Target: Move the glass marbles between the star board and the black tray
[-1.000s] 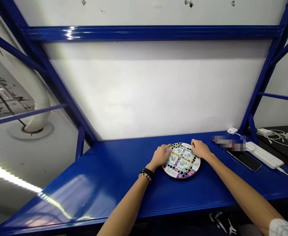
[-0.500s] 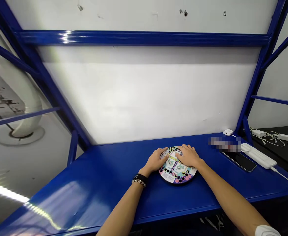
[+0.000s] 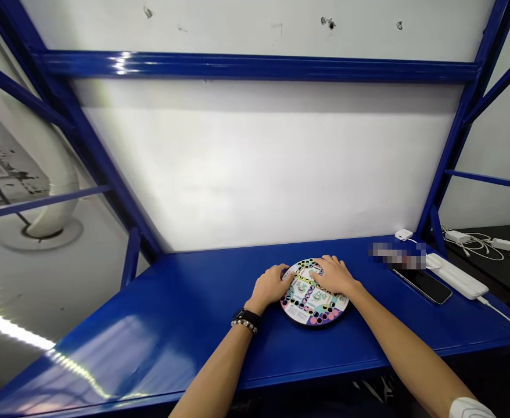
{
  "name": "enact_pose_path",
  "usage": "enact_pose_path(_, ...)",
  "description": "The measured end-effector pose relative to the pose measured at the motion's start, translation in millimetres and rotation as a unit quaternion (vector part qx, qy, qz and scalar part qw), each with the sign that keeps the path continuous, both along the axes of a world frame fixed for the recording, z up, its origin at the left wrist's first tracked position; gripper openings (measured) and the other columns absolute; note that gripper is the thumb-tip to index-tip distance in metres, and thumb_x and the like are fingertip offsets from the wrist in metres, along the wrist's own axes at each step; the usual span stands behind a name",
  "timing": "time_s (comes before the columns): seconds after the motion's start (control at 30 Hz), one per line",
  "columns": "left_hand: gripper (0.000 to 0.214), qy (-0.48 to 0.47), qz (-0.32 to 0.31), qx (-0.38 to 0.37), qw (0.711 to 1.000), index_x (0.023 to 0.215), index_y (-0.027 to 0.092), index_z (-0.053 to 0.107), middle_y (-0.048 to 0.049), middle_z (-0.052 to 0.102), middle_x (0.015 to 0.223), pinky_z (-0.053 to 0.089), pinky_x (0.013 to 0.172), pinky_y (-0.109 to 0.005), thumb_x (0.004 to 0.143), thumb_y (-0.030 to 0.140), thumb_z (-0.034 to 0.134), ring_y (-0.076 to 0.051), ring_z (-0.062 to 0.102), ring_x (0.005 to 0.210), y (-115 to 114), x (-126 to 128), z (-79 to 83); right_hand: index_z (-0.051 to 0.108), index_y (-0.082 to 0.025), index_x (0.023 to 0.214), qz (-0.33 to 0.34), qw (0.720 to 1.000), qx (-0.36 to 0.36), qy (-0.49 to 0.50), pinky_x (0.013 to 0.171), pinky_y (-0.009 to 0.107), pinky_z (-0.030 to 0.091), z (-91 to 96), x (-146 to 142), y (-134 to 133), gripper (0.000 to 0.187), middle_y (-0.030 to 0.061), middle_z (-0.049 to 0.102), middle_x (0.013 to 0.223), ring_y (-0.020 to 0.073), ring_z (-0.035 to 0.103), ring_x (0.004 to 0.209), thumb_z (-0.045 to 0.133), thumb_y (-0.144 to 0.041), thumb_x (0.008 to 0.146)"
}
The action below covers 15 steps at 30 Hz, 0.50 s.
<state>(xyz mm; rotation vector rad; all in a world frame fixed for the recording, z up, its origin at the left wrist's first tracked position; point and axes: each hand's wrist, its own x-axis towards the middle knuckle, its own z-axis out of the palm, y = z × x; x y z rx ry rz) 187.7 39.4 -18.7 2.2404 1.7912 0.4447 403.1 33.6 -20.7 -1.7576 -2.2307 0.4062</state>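
A round, flat game board [image 3: 312, 301], printed with coloured dots, paths and cartoon figures and edged in black, lies on the blue tabletop [image 3: 203, 313]. My left hand [image 3: 269, 287] grips its left rim, thumb on the printed face and fingers along the edge. From the far right side my right hand [image 3: 335, 275] holds the rim, with its thumb on top and its fingers over the edge. Parts of the far and left rim are hidden under my hands. A black wristband and a beaded bracelet [image 3: 244, 323] are on my left wrist.
To the right lie a black phone [image 3: 424, 284], a white power strip [image 3: 458, 275] with a cable, and a small white adapter [image 3: 403, 234]. Blue frame bars [image 3: 255, 65] and a white wall [image 3: 272, 157] stand behind. A dark side table [image 3: 490, 261] holds chargers and cables.
My left hand has shifted slightly left on the board's rim. The right hand and the board stay nearly where they were. The view has moved a little.
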Motion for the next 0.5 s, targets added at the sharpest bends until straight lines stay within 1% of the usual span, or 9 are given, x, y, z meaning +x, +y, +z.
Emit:
enact_pose_path(0.13, 0.042, -0.007, 0.015, -0.007, 1.0, 0.113, 0.025, 0.065, -0.0082, 0.072, 0.1, 0.046, 0.071, -0.032, 0.091, 0.052, 0.042, -0.027, 0.067, 0.09, -0.8, 0.6, 2.7, 0.05, -0.025, 0.14, 0.0, 1.0, 0.001, 0.002, 0.101, 0.048, 0.03, 1.1, -0.3, -0.5, 0.056, 0.0126, 0.05, 0.139, 0.032, 0.041, 0.126, 0.041, -0.051, 0.092)
enact_pose_path(0.23, 0.043, -0.006, 0.016, -0.01, 1.0, 0.114, 0.025, 0.065, -0.0086, 0.073, 0.096, 0.045, 0.069, -0.031, 0.09, 0.053, 0.042, -0.028, 0.067, 0.089, -0.7, 0.4, 2.8, 0.05, -0.026, 0.139, -0.004, 1.0, 0.002, 0.004, 0.101, 0.046, 0.03, 0.7, -0.2, -0.5, 0.055, 0.0119, 0.05, 0.138, 0.0312, 0.042, 0.126, 0.042, -0.052, 0.091)
enact_pose_path(0.4, 0.042, -0.001, 0.02, -0.014, 1.0, 0.113, 0.026, 0.064, -0.0075, 0.073, 0.092, 0.045, 0.068, -0.032, 0.09, 0.053, 0.041, -0.028, 0.067, 0.088, -1.4, 0.9, 4.1, 0.053, -0.025, 0.135, -0.003, 1.0, 0.014, 0.004, 0.098, 0.045, 0.033, -2.3, 0.3, 2.3, 0.054, 0.0118, 0.054, 0.133, 0.0308, 0.045, 0.122, 0.044, -0.053, 0.09)
enact_pose_path(0.5, 0.042, -0.003, 0.025, -0.016, 1.0, 0.111, 0.026, 0.065, -0.0075, 0.073, 0.093, 0.045, 0.069, -0.031, 0.09, 0.054, 0.042, -0.028, 0.068, 0.087, -1.7, 1.1, 5.2, 0.055, -0.023, 0.131, -0.04, 0.999, 0.026, 0.004, 0.096, 0.043, 0.036, -1.7, 3.3, 5.6, 0.052, 0.0129, 0.057, 0.128, 0.0303, 0.048, 0.12, 0.047, -0.052, 0.089)
